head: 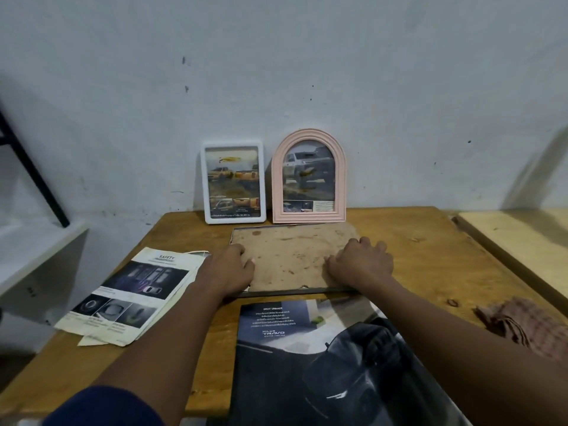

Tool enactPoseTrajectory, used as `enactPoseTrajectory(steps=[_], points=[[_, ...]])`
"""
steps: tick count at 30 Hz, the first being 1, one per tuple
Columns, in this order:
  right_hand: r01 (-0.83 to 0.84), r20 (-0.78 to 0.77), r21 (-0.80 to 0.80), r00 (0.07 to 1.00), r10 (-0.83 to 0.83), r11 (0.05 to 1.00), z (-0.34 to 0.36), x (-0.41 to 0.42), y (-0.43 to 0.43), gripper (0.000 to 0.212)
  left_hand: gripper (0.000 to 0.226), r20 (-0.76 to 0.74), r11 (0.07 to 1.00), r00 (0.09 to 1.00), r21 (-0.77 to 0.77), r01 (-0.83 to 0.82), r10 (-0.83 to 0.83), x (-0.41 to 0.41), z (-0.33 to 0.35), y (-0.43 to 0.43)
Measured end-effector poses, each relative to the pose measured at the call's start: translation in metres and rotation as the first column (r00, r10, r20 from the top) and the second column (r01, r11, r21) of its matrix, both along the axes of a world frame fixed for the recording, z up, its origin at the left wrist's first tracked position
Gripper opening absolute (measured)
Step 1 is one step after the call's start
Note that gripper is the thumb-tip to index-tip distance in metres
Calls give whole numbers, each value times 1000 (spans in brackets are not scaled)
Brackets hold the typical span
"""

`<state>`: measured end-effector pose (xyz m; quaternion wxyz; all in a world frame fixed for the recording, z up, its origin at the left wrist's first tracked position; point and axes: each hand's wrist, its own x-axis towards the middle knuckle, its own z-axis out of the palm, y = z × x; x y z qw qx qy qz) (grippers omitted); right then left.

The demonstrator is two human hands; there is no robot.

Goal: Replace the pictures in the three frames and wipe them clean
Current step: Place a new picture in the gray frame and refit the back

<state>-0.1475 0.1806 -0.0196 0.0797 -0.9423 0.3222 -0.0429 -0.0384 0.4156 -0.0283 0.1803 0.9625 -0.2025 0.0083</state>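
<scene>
While my left hand (232, 269) and right hand (359, 262) lie flat, fingers spread, they press the brown backing of the dark frame (295, 259) lying face down on the wooden table (430, 256). Behind it, a white frame (233, 183) and pink arched frame (309, 177) stand against the wall; a truck brochure (307, 348) lies nearest me.

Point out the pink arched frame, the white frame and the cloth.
pink arched frame (308, 217): head view, bottom rail.
white frame (234, 219): head view, bottom edge.
cloth (519, 321): head view, middle of the crumpled fabric.
</scene>
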Motion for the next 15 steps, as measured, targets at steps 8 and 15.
enactPoseTrajectory(steps=[8,15], points=[[-131,89,-106,986,141,986,-2,5,-10,58,43,50,999,999,33,-2,0,2,-4,-8],[-356,84,34,932,353,934,-22,10,-37,53,79,-29,993,999,115,33,-30,1,-16,-18]])
